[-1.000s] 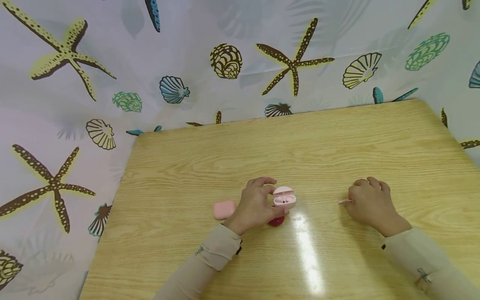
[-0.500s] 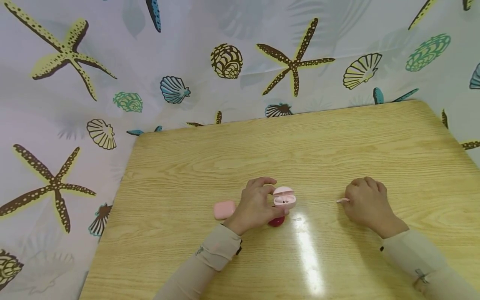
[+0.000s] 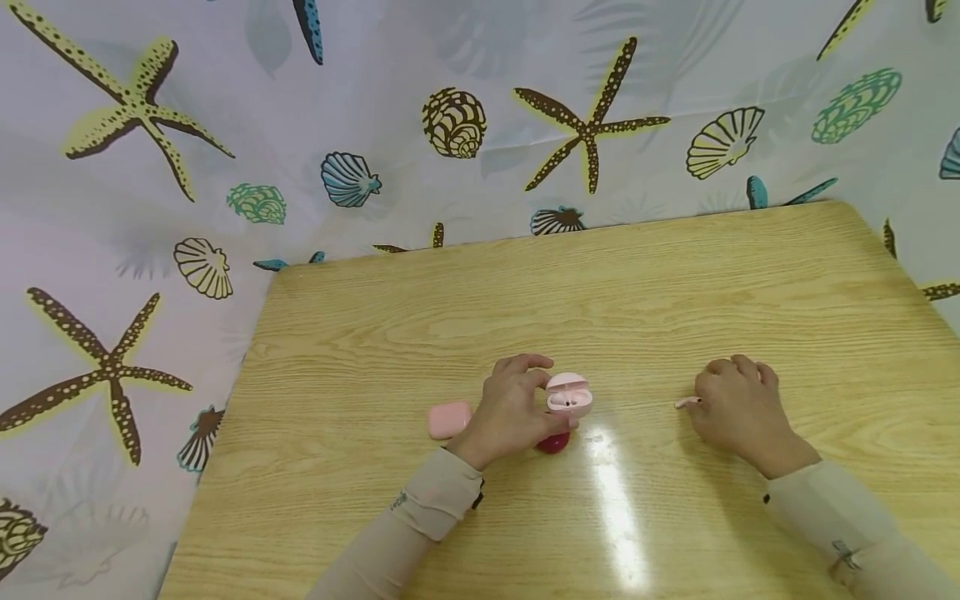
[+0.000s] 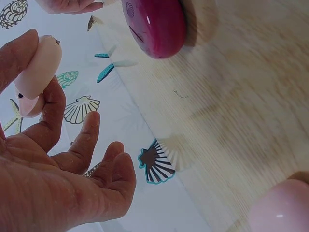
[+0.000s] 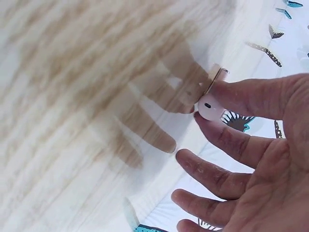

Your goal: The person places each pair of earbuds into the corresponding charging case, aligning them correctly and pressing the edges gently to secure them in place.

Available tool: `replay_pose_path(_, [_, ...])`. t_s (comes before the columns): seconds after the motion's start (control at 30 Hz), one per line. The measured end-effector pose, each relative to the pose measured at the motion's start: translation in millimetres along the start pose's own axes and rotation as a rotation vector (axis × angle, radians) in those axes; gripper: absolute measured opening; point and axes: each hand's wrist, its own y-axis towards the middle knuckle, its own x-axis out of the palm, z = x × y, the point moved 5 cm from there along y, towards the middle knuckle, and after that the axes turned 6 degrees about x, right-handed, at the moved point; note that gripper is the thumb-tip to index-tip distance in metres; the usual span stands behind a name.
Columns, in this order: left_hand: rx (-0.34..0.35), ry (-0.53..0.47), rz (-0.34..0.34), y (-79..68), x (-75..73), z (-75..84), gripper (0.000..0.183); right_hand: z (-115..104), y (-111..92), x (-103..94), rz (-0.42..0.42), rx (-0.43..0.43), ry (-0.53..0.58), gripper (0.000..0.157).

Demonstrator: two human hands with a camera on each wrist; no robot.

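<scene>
In the head view my left hand [image 3: 510, 412] grips a pale pink earbud case [image 3: 570, 408] by its side, thumb and fingers around it. Its lid stands raised and small dark spots show inside. The left wrist view has this case [image 4: 42, 65] edge-on, held off the table. To the right, my right hand [image 3: 738, 408] pinches a pale pink earbud [image 3: 688, 402] whose stem points left. From the right wrist, the earbud [image 5: 211, 107] sits between thumb and index finger, its dark oval mesh visible; the other fingers are spread. Both hands hover close over the wood.
A glossy dark red rounded case [image 3: 553, 444] lies on the table beneath my left hand, partly covered by it. Left of that wrist is a pink rounded-square case [image 3: 450, 419]. A shell-patterned cloth [image 3: 480, 192] borders the wooden table [image 3: 420, 325] at back and sides.
My right hand shifts slightly left, then back right, and the earbud's stem changes its tilt a little in the fingers. The left hand and its case stay in place.
</scene>
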Motion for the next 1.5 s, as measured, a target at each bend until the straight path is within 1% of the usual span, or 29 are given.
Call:
replay_pose_path(0.07, [0.0, 0.003, -0.005, 0.0, 0.3, 0.1, 0.041, -2, 0, -1.3, 0.029, -0.017, 0.016, 0.014])
replay_pose_path(0.13, [0.0, 0.006, -0.011, 0.1, 0.6, 0.2, 0.04, -7, -1, -4.6, 0.088, -0.047, 0.038, 0.011])
replay_pose_path(0.23, [-0.001, 0.003, -0.016, 0.4, 0.7, 0.2, 0.04, -18, -2, -14.9, 0.258, -0.148, 0.094, 0.006])
replay_pose_path(0.3, [0.001, -0.003, -0.015, 0.4, 0.3, 0.5, 0.04, -29, -4, -24.0, 0.393, -0.236, 0.117, 0.009])
replay_pose_path(0.37, [0.002, -0.008, -0.013, 0.3, -0.1, 0.9, 0.04, -41, -7, -32.6, 0.507, -0.313, 0.142, 0.016])
replay_pose_path(0.47, [0.002, -0.01, -0.01, 0.1, -0.7, 1.8, 0.039, -58, -11, -43.3, 0.597, -0.396, 0.178, 0.022])
replay_pose_path(0.63, [0.011, -0.008, 0.004, 0.8, -0.9, 2.1, 0.041, -85, -19, -55.7, 0.698, -0.545, 0.242, 0.027])
replay_pose_path(0.67, [0.011, -0.012, 0.003, 0.9, -0.9, 2.1, 0.042, -90, -20, -57.3, 0.705, -0.57, 0.251, 0.02])
replay_pose_path(0.7, [0.015, -0.011, 0.006, 1.4, -0.8, 2.1, 0.042, -94, -22, -58.7, 0.717, -0.598, 0.268, 0.019])
replay_pose_path(0.73, [0.015, -0.014, 0.003, 1.5, -0.8, 2.2, 0.042, -98, -23, -59.4, 0.718, -0.619, 0.271, 0.014])
replay_pose_path(0.77, [0.013, -0.016, -0.001, 1.6, -0.8, 2.3, 0.043, -102, -24, -59.9, 0.722, -0.641, 0.28, 0.011])
replay_pose_path(0.8, [0.01, -0.019, -0.007, 1.7, -0.8, 2.4, 0.043, -105, -25, -60.0, 0.719, -0.657, 0.278, 0.01])
replay_pose_path(0.87, [0.004, -0.027, -0.012, 2.0, -0.6, 2.3, 0.044, -110, -27, -59.7, 0.714, -0.687, 0.271, 0.017])
replay_pose_path(0.9, [0.004, -0.028, -0.012, 2.3, -0.7, 2.3, 0.044, -112, -28, -59.5, 0.717, -0.701, 0.27, 0.012])
replay_pose_path(0.97, [-0.001, -0.037, -0.016, 2.4, -0.8, 2.4, 0.045, -115, -28, -58.6, 0.717, -0.718, 0.258, 0.009])
replay_pose_path(1.0, [-0.001, -0.042, -0.015, 2.6, -0.9, 2.5, 0.045, -116, -29, -58.1, 0.715, -0.721, 0.249, 0.009])
replay_pose_path(1.07, [0.002, -0.041, -0.011, 2.8, -1.1, 2.6, 0.045, -118, -29, -57.1, 0.718, -0.732, 0.251, 0.022])
replay_pose_path(1.13, [0.004, -0.036, -0.009, 2.8, -1.2, 2.6, 0.046, -119, -29, -56.2, 0.712, -0.73, 0.237, 0.029])
replay_pose_path(1.23, [0.009, -0.04, -0.006, 2.7, -1.2, 3.0, 0.046, -120, -29, -55.0, 0.699, -0.729, 0.227, 0.03])
replay_pose_path(1.33, [0.015, -0.046, -0.006, 2.7, -1.3, 3.4, 0.045, -121, -28, -54.5, 0.688, -0.727, 0.215, 0.027])
replay_pose_path(1.5, [0.021, -0.044, -0.008, 2.8, -1.4, 4.0, 0.045, -123, -29, -54.6, 0.69, -0.721, 0.2, 0.027])
